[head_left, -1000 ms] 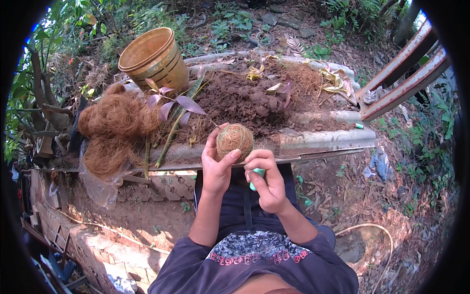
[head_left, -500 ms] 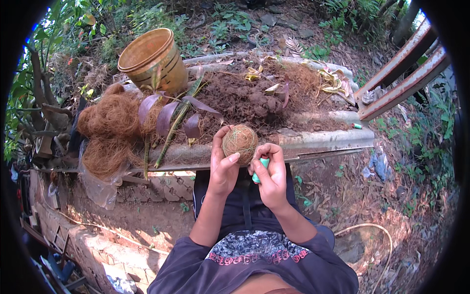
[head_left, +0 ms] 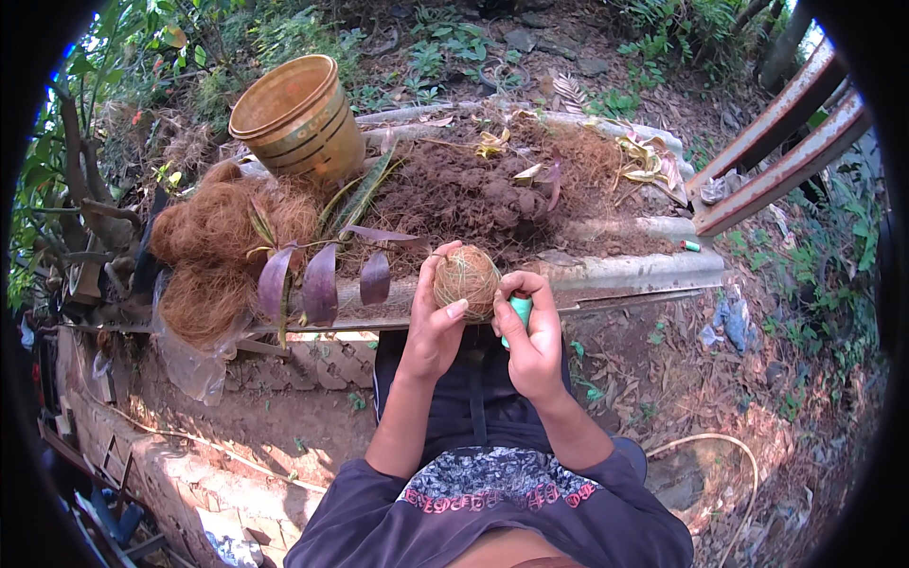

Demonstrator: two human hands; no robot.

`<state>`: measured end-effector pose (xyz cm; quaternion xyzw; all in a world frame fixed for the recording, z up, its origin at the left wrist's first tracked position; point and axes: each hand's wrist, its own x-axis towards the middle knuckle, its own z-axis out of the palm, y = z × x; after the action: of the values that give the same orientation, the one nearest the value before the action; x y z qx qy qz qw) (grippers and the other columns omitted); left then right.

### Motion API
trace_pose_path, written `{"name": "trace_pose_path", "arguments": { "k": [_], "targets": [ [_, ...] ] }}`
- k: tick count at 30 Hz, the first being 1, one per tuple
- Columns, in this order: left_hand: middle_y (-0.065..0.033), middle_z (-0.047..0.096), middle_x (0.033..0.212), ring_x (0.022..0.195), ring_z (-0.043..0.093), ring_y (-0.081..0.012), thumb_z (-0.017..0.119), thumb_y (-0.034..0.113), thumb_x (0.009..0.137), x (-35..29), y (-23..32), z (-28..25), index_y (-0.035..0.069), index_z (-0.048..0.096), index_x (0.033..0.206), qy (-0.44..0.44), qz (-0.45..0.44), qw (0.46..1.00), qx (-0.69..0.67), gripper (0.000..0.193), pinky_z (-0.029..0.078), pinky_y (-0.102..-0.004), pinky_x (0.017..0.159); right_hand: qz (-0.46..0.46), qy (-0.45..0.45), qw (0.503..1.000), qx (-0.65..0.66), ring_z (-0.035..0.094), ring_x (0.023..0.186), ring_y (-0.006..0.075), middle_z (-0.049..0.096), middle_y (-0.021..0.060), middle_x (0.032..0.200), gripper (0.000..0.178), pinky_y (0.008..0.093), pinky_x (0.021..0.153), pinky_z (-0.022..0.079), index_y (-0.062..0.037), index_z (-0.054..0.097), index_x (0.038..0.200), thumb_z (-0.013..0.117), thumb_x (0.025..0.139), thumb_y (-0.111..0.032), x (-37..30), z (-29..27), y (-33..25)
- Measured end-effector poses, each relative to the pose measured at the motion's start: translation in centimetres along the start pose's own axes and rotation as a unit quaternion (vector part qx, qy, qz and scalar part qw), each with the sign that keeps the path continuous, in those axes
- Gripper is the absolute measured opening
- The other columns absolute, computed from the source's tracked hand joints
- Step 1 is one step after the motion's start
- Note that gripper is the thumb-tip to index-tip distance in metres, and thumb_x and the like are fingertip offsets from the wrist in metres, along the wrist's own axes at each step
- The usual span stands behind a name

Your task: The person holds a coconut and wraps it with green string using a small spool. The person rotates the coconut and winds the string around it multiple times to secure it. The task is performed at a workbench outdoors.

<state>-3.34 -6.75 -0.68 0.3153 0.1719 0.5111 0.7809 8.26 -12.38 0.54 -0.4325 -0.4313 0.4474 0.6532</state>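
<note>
My left grip (head_left: 432, 333) cups the thread-wound coir ball (head_left: 471, 281), seemingly to steady it; my right grip (head_left: 536, 348) pinches the green thread spool (head_left: 520, 308) close beside.

The hands (head_left: 437, 339) cover parts of the fibre ball (head_left: 469, 281) and green spool (head_left: 520, 308), the ball's underside seemingly hidden.

Decent open air off the right hand (head_left: 530, 331)'s outer side, along the corrugated sheet (head_left: 653, 272)'s front edge. Left's cramped tho: purple leaves (head_left: 320, 284) near the left hand (head_left: 436, 327), fibre heap (head_left: 222, 246) and bucket (head_left: 317, 133) beyond, soil mound (head_left: 473, 194) behind the ball (head_left: 467, 282).
</note>
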Motion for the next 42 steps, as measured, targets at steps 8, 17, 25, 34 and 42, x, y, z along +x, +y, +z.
{"name": "trace_pose_path", "arguments": {
  "k": [8, 17, 25, 34, 42],
  "targets": [
    [-0.0118, 0.043, 0.127, 0.118, 0.047, -0.0218, 0.066, 0.002, 0.076, 0.1, -0.4, -1.0, 0.001, 0.029, 0.134, 0.054, 0.064, 0.995, 0.047, 0.069, 0.040, -0.0364, 0.101, 0.028, -0.028, 0.998, 0.052, 0.042, 0.069, 0.0038, 0.047, 0.0006, 0.087, 0.021, 0.0185, 0.059, 0.037, -0.0031, 0.043, 0.115, 0.046, 0.094, -0.006, -0.3, 0.1, -0.8],
    [-0.0109, 0.045, 0.124, 0.114, 0.049, -0.0196, 0.073, 0.005, 0.073, 0.0, -0.7, 0.0, 0.004, 0.032, 0.132, 0.058, 0.038, 0.987, 0.148, 0.071, 0.042, -0.0356, 0.098, -0.028, -0.045, 0.998, -0.021, 0.052, 0.076, 0.0095, 0.043, 0.0064, 0.100, 0.020, 0.0227, 0.062, 0.046, -0.0022, 0.041, 0.111, 0.047, 0.092, -0.002, -0.9, 0.8, -0.5],
    [-0.0130, 0.047, 0.125, 0.113, 0.051, -0.0223, 0.070, 0.005, 0.077, 0.1, -1.3, -0.3, 0.005, 0.032, 0.128, 0.038, 0.093, 0.992, 0.077, 0.063, 0.043, -0.0364, 0.097, -0.053, 0.001, 0.996, -0.070, 0.051, 0.069, 0.0084, 0.047, 0.0048, 0.094, 0.017, 0.0211, 0.061, 0.043, -0.0006, 0.047, 0.107, 0.049, 0.090, 0.000, -0.2, 0.4, -0.8],
    [-0.0115, 0.049, 0.122, 0.113, 0.051, -0.0193, 0.073, 0.000, 0.074, -0.2, 0.5, 0.6, 0.000, 0.030, 0.138, -0.007, 0.051, 0.983, 0.179, 0.077, 0.042, -0.0336, 0.098, -0.011, 0.023, 0.997, 0.076, 0.046, 0.069, 0.0052, 0.046, 0.0031, 0.092, 0.030, 0.0190, 0.059, 0.040, -0.0048, 0.038, 0.118, 0.049, 0.091, -0.001, 0.7, -0.1, -0.7],
    [-0.0103, 0.052, 0.118, 0.106, 0.055, -0.0192, 0.077, 0.003, 0.071, 0.2, -0.4, -0.1, 0.003, 0.038, 0.128, 0.093, 0.098, 0.983, 0.125, 0.069, 0.046, -0.0323, 0.092, -0.036, -0.023, 0.998, 0.041, 0.053, 0.078, 0.0113, 0.048, 0.0086, 0.097, 0.039, 0.0234, 0.063, 0.049, -0.0054, 0.031, 0.121, 0.051, 0.089, 0.003, -0.4, 1.3, 0.3]
  ]
}}
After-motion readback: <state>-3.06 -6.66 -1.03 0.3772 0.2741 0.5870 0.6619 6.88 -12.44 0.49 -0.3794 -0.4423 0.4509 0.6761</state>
